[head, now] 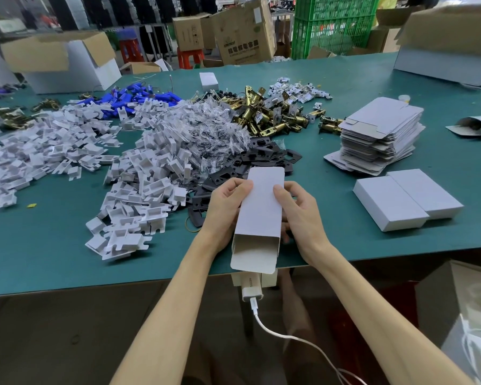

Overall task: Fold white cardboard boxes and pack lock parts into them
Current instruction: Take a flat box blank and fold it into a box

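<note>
Both hands grip one white cardboard box (258, 218) above the worktop's (53, 245) near edge: left hand (225, 207) and right hand (300, 215) clasp opposite sides, thumbs pressed on top; near end open.

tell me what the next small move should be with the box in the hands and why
Probably fold the far flap shut. The white box is opened into a tube, held by the left hand and right hand, with both thumbs on top. Its far flap still sticks out flat and the near end gapes open, seemingly empty, so one end likely needs closing before any lock parts go in.
</note>
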The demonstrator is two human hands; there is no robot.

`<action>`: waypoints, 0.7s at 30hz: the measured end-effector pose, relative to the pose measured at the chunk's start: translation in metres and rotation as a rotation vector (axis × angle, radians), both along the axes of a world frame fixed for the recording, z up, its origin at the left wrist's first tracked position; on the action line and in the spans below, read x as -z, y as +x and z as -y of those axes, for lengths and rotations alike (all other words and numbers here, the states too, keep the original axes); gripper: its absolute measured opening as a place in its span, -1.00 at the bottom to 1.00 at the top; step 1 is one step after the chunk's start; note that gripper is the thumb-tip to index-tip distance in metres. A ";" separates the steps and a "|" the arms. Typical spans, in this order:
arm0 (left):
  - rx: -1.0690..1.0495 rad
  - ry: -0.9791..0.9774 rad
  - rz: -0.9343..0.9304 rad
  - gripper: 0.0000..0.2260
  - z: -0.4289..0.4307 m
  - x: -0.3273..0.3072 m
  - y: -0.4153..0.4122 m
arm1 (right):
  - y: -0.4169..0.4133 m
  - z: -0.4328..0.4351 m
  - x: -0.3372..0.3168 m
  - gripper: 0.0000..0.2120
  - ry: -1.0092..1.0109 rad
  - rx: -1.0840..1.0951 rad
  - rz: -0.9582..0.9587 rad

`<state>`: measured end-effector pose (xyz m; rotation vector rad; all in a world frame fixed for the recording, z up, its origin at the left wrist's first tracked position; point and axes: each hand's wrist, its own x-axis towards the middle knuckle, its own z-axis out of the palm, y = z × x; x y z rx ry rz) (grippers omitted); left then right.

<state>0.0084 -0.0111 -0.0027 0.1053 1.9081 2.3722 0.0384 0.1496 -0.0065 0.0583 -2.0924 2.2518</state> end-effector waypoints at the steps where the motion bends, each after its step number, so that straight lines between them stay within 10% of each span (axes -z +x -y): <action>1: -0.003 -0.004 0.004 -0.87 0.000 0.000 0.000 | 0.000 0.000 0.000 -0.77 0.004 0.000 0.000; 21: -0.032 0.013 -0.037 -0.82 -0.003 0.005 -0.005 | 0.004 0.001 -0.008 -0.82 -0.019 0.036 -0.027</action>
